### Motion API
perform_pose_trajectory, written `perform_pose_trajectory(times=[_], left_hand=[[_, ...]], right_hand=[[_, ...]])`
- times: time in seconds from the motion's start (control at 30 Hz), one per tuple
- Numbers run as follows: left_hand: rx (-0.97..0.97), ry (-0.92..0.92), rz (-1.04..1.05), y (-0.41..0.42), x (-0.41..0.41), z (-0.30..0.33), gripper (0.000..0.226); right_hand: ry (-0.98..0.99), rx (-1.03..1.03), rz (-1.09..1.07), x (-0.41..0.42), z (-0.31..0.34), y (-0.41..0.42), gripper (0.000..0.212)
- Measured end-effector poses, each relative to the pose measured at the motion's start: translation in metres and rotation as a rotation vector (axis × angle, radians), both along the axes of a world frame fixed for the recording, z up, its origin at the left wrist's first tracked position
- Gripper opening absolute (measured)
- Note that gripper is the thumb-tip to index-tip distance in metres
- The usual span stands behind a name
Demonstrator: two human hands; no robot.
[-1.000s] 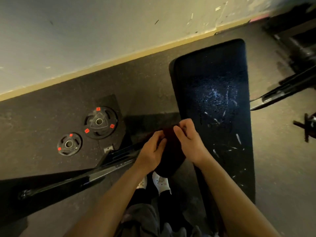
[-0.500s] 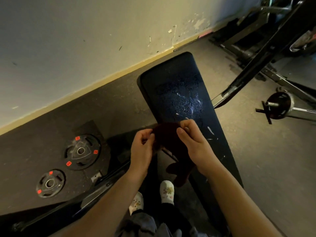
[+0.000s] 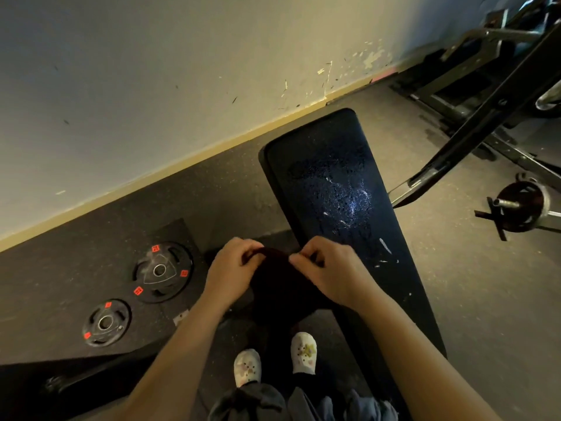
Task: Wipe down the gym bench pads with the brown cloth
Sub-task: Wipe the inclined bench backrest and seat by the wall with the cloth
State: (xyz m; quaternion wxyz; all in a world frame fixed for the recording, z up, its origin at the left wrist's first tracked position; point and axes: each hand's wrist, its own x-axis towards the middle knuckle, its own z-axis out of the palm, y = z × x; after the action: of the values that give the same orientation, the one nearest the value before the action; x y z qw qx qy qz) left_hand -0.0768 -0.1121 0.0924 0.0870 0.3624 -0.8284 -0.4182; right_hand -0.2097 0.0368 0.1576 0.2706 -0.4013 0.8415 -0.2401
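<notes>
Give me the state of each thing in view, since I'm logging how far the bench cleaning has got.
left hand: pinching the cloth's top edge.
right hand: pinching the same edge.
brown cloth: held up, hanging, not on the pad.
bench pad: speckled with droplets and white streaks.
weight plates: flat on the floor.

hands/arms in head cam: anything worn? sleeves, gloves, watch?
Nothing worn on either. Left hand and right hand are bare, no gloves, and no rings show. Both forearms are bare to the frame's bottom edge: no sleeves, watch or wristband in view.
</notes>
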Motion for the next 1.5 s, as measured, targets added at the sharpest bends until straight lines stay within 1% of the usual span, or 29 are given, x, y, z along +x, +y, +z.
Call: perform_pose_trajectory(times=[0.03, 0.1, 0.17, 0.27, 0.3, 0.33, 0.4, 0.47, 0.53, 0.63, 0.73, 0.77, 0.83, 0.9, 0.93, 0.97, 1.0, 1.07, 1.1, 1.13, 1.17, 1.27, 1.33, 1.43, 1.5], left_hand=[[-0.076, 0.035, 0.103, 0.004, 0.0, -0.002, 0.015], [-0.092, 0.081, 0.298, 0.005, -0.004, -0.002, 0.015], [0.009, 0.083, 0.45, 0.001, -0.011, 0.0, 0.016], [0.111, 0.035, 0.504, -0.001, -0.022, -0.005, 0.016], [0.165, 0.068, 0.55, 0.0, -0.027, -0.005, 0.014], [0.241, 0.138, 0.623, 0.001, -0.033, -0.004, 0.011], [0.352, 0.321, 0.775, 0.003, -0.044, 0.001, 0.009], [0.305, 0.423, 0.857, -0.002, -0.053, 0.009, 0.009], [0.224, 0.48, 0.866, -0.012, -0.062, 0.018, 0.01], [0.121, 0.528, 0.81, -0.034, -0.088, 0.032, 0.011], [0.008, 0.537, 0.679, -0.067, -0.129, 0.04, 0.011], [-0.036, 0.534, 0.594, -0.078, -0.143, 0.04, 0.011], [-0.135, 0.479, 0.352, -0.095, -0.169, 0.034, 0.016], [-0.256, 0.322, 0.058, -0.106, -0.185, 0.021, 0.03], [-0.318, 0.245, -0.04, -0.111, -0.189, 0.013, 0.038], [-0.344, 0.217, -0.07, -0.113, -0.191, 0.005, 0.046], [-0.305, 0.23, -0.036, -0.114, -0.191, 0.001, 0.053], [-0.118, 0.295, 0.147, -0.112, -0.188, -0.004, 0.065], [-0.021, 0.289, 0.224, -0.11, -0.188, -0.005, 0.064], [0.042, 0.256, 0.259, -0.109, -0.188, -0.007, 0.061], [0.066, 0.223, 0.25, -0.11, -0.187, -0.009, 0.059], [0.022, 0.202, 0.11, -0.122, -0.188, -0.008, 0.059], [0.01, 0.181, 0.001, -0.132, -0.191, -0.005, 0.063], [0.013, 0.114, -0.121, -0.144, -0.196, 0.004, 0.07], [-0.011, 0.052, -0.207, -0.15, -0.204, 0.011, 0.062]], right_hand=[[0.02, 0.08, 0.051, 0.001, -0.003, -0.001, 0.03], [0.086, 0.165, 0.134, 0.001, -0.01, -0.001, 0.029], [0.161, 0.184, 0.176, -0.003, -0.014, -0.001, 0.022], [0.221, 0.178, 0.212, -0.012, -0.017, -0.003, 0.021], [0.2, 0.161, 0.223, -0.016, -0.017, -0.004, 0.021], [0.159, 0.131, 0.233, -0.02, -0.017, -0.006, 0.02], [0.1, 0.065, 0.265, -0.029, -0.019, -0.011, 0.02], [0.102, 0.034, 0.298, -0.036, -0.02, -0.018, 0.022], [0.138, 0.017, 0.308, -0.041, -0.021, -0.027, 0.025], [0.182, -0.034, 0.276, -0.049, -0.022, -0.042, 0.026], [0.136, -0.12, 0.18, -0.06, -0.023, -0.063, 0.02], [0.13, -0.158, 0.127, -0.065, -0.023, -0.07, 0.024], [0.161, -0.177, 0.021, -0.076, -0.027, -0.08, 0.041], [0.138, -0.148, -0.075, -0.086, -0.033, -0.082, 0.051], [0.101, -0.119, -0.112, -0.091, -0.036, -0.081, 0.053], [0.073, -0.085, -0.139, -0.095, -0.039, -0.079, 0.053], [0.058, -0.055, -0.163, -0.1, -0.041, -0.077, 0.053], [0.039, -0.053, -0.229, -0.11, -0.043, -0.076, 0.051], [0.033, -0.076, -0.269, -0.114, -0.043, -0.075, 0.048], [0.028, -0.104, -0.312, -0.119, -0.044, -0.075, 0.046], [0.021, -0.132, -0.361, -0.125, -0.045, -0.075, 0.044], [0.032, -0.215, -0.534, -0.147, -0.048, -0.078, 0.043], [0.051, -0.253, -0.624, -0.165, -0.05, -0.08, 0.047], [0.069, -0.224, -0.657, -0.196, -0.057, -0.083, 0.052], [0.067, -0.166, -0.638, -0.214, -0.064, -0.085, 0.057]])
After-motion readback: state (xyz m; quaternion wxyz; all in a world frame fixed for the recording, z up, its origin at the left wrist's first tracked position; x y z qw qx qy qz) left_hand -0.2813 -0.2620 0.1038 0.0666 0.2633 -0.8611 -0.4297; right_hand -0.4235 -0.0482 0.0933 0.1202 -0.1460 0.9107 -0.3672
